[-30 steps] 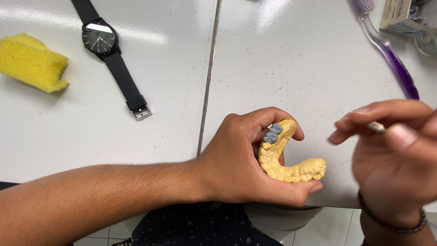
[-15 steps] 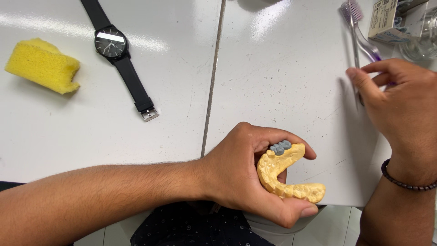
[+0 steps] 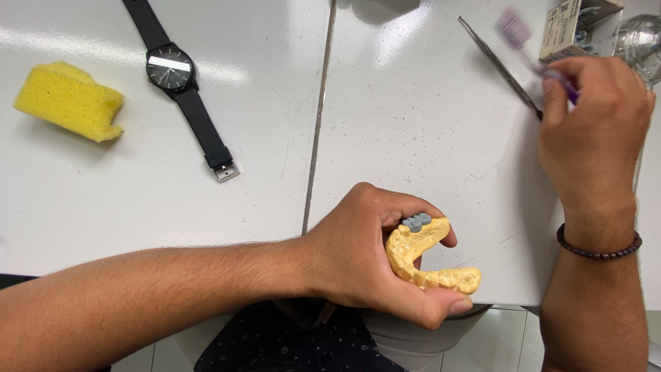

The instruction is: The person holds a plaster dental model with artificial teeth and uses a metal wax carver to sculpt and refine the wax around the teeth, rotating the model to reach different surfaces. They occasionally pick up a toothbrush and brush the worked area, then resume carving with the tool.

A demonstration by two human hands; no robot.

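Two hands are busy: the left hand (image 3: 372, 258) has its grip wrapped around a yellow tooth model (image 3: 425, 256) with grey teeth (image 3: 416, 222), near the tabletop's (image 3: 427, 138) front edge. The right hand (image 3: 591, 120) pinches a purple toothbrush (image 3: 523, 43) at the far right corner beside a thin metal tool (image 3: 499, 65). I think brushing the model has not started.

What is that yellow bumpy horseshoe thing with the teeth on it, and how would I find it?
Start at the seam that splits the white table, and follow it to the near edge. There the left hand grips a yellow dental cast, curved like a horseshoe. Unlike the soft yellow sponge far left, it is hard, has moulded teeth, and carries small grey teeth at one end.
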